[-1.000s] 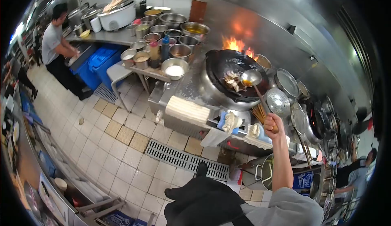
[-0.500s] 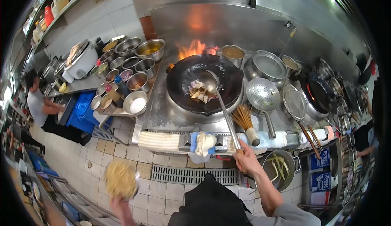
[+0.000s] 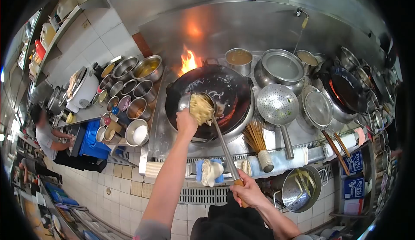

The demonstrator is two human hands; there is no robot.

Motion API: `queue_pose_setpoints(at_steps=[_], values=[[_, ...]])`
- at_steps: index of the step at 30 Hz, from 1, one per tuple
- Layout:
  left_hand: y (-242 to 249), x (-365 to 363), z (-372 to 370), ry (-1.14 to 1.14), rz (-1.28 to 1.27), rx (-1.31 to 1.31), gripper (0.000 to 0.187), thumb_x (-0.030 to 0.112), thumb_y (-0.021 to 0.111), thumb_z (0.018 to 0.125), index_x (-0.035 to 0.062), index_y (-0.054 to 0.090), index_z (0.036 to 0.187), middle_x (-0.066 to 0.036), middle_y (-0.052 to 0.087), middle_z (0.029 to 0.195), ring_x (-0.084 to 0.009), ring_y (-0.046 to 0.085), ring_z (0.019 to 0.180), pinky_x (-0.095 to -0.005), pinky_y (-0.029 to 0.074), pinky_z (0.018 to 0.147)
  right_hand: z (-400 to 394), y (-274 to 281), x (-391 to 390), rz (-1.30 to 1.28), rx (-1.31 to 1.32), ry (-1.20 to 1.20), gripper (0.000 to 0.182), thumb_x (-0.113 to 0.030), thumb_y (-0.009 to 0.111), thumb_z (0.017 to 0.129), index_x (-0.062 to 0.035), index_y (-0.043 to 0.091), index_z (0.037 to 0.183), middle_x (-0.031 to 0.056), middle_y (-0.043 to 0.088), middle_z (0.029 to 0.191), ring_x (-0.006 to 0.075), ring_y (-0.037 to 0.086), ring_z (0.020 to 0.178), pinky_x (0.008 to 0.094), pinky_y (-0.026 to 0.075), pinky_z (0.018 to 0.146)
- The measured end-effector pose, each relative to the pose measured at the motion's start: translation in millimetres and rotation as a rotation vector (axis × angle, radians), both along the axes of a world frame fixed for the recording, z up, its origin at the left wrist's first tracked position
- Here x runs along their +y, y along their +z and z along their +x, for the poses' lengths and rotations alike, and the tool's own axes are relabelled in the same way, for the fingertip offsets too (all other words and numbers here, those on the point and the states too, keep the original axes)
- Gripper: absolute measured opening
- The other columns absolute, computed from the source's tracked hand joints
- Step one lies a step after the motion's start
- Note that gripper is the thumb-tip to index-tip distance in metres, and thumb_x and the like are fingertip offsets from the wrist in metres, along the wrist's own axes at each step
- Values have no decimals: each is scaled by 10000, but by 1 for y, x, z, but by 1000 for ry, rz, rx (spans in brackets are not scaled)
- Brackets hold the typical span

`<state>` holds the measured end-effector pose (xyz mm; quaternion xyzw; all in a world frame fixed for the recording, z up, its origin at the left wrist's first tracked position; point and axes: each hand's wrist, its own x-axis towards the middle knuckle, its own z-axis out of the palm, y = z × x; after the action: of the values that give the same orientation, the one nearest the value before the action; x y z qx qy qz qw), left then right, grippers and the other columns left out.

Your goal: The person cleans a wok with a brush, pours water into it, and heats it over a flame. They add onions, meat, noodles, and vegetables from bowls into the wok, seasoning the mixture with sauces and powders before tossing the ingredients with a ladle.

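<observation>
Over the left part of the black wok (image 3: 233, 82), my left hand (image 3: 186, 122) grips a metal bowl (image 3: 184, 102) that is tipped, with pale noodles (image 3: 201, 109) at its mouth. My right hand (image 3: 245, 190) is closed round the wooden end of a long ladle (image 3: 225, 147). The ladle's head is in the wok beside the noodles, partly hidden by them. Some food lies in the wok under the noodles, mostly covered. Flames (image 3: 189, 62) rise behind the wok.
Right of the wok are a bamboo brush (image 3: 257, 139), a perforated skimmer (image 3: 277, 104) and a mesh strainer (image 3: 318, 108). Seasoning bowls stand at left, including one with white powder (image 3: 137, 132). A pot (image 3: 302, 200) hangs low at right. Another person (image 3: 47, 134) stands far left.
My left hand has moved from low at the left up over the wok, with the bowl of noodles. The ladle's head has shifted left in the wok. The view has shifted slightly.
</observation>
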<state>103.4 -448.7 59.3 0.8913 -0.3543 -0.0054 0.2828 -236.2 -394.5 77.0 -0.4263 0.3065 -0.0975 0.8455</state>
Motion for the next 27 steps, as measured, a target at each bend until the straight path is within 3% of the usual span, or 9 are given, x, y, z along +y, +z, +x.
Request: queue_pose_setpoints(at_steps=[5, 6, 8, 12, 14, 16, 21, 26, 27], values=[[4, -6, 8, -13, -17, -112, 245, 57, 514, 880, -80, 570, 1075, -527, 376, 1276, -554, 587, 1019, -524, 498, 917, -9, -4, -19, -235, 172, 42, 746, -12, 578, 904, -111, 225, 1554, -4, 480, 585, 94, 482, 430, 264, 393, 384], [1, -3, 10, -13, -119, -171, 170, 31, 540, 869, -73, 577, 999, -368, 528, 1109, -528, 587, 959, -560, 479, 842, -12, -6, -22, -267, 192, 36, 740, -6, 581, 900, -105, 241, 1550, -7, 484, 600, 87, 480, 446, 258, 396, 398], [18, 6, 1, -157, -69, -116, 194, 67, 510, 902, -73, 554, 1029, -477, 442, 1251, -556, 596, 968, -542, 497, 882, -19, -9, -27, -336, 232, 28, 730, 6, 587, 892, -94, 272, 1543, -13, 492, 629, 71, 476, 477, 247, 402, 427], [-4, 30, 24, -119, -282, -223, 140, 53, 566, 887, -65, 553, 960, -328, 605, 1008, -480, 639, 911, -475, 525, 798, -37, -58, -30, -850, 234, -73, 705, 24, 588, 869, -70, 328, 1517, -18, 530, 710, 51, 443, 505, 218, 391, 452], [2, 75, 36, 15, -314, 82, 120, 43, 596, 883, -62, 552, 921, -243, 643, 861, -407, 681, 864, -423, 541, 727, -56, -45, -18, -776, 319, -89, 702, 36, 571, 862, -85, 342, 1514, 0, 544, 755, 64, 459, 497, 226, 402, 440], [8, 143, 30, 112, -532, 305, 113, 45, 614, 907, -53, 594, 960, -132, 650, 784, -189, 692, 707, -319, 540, 586, -62, -27, 1, -515, 333, -153, 718, 51, 546, 855, -98, 327, 1522, -14, 519, 696, 72, 460, 469, 243, 360, 386], [-69, 372, -7, 509, -1025, 609, 151, 0, 589, 870, -61, 584, 1008, -147, 665, 941, -214, 692, 743, -312, 599, 619, -29, -5, 22, -436, 315, -123, 716, 67, 520, 863, -72, 289, 1526, 0, 499, 639, 81, 439, 390, 246, 359, 346], [-159, 623, -119, 1425, -1172, 364, 88, -1, 594, 825, -20, 536, 888, -133, 617, 817, -196, 636, 624, -315, 594, 556, 35, -50, 5, -426, -5, -43, 688, 38, 562, 868, -74, 320, 1503, -1, 517, 733, 75, 471, 485, 227, 365, 384], [-167, 664, -144, 1536, -1288, 258, 102, 3, 606, 819, -11, 520, 871, -119, 600, 793, -191, 616, 595, -316, 585, 534, 44, -75, -26, 536, -144, 171, 350, -176, 586, 901, -92, 485, 1226, -12, 553, 731, 91, 506, 548, 236, 406, 455]])
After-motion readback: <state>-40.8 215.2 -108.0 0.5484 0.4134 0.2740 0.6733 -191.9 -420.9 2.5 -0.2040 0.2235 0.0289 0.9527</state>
